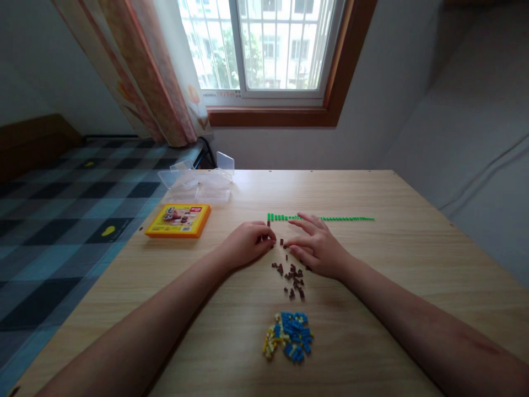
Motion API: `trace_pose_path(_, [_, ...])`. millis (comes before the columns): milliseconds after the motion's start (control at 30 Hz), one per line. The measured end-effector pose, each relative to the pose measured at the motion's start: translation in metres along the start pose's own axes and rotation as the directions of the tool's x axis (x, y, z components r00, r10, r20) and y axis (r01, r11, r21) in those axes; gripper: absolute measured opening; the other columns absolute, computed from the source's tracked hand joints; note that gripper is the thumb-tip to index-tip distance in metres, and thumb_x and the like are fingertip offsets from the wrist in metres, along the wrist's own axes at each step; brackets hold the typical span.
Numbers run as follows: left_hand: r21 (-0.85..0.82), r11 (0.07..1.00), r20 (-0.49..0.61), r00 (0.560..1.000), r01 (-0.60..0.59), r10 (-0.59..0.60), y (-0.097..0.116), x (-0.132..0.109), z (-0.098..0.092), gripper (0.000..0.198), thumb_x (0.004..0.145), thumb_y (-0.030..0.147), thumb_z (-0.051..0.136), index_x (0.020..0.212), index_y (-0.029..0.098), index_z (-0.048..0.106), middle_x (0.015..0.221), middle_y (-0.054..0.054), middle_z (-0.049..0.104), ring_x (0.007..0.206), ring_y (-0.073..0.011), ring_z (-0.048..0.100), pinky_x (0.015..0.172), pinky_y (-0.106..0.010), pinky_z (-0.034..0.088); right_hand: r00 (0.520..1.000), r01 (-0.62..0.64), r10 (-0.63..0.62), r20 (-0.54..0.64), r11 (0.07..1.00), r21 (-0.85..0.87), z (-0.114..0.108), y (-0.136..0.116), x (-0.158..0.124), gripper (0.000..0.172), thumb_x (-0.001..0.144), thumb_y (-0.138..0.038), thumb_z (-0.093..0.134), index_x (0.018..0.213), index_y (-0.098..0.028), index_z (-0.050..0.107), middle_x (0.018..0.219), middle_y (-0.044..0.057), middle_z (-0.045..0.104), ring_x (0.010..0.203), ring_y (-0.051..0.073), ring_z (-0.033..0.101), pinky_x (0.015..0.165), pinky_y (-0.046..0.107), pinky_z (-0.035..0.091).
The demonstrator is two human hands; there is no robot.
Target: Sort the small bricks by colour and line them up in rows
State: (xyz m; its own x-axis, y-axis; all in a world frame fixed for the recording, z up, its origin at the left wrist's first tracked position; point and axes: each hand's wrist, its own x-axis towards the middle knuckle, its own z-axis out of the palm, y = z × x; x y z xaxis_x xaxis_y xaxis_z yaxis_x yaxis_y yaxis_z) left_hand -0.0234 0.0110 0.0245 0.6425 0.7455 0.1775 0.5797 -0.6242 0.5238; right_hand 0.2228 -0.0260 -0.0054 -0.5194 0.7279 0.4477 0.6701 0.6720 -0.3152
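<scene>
My left hand (pixel 252 242) rests on the table with its thumb and fingertips pressed together; whatever lies between them is too small to make out. A brown brick (pixel 268 224) stands just beyond its knuckles, at the left end of a long row of green bricks (pixel 347 219). My right hand (pixel 316 245) lies with its fingers spread over the table, its fingertips close to another small brown brick (pixel 281 242). Part of the green row is hidden behind it. Nearer to me is a loose scatter of brown bricks (pixel 294 275).
A pile of blue and yellow bricks (pixel 293 333) lies at the front. On the left are a yellow box (pixel 179 220) and an open clear plastic case (pixel 202 184) on the wooden table (pixel 372 331). A bed (pixel 49 237) adjoins the left side, and a window (pixel 281 49) is ahead.
</scene>
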Motion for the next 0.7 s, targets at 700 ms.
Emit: trace_pose_path(700, [0.160,0.848,-0.369,0.827,0.506,-0.424,-0.016,0.014,0.007,0.022,0.086,0.030,0.054,0.081,0.020,0.073,0.081,-0.005,0.074,0.074,-0.0207,0.064,0.064,-0.029,0.041,0.994,-0.056,0.048,-0.096,0.994,-0.090,0.009,0.012,0.029,0.011,0.086,-0.023,0.069,0.081,-0.024,0.079,0.134,0.010,0.063,0.139,0.035,0.043,0.113,0.062,0.034])
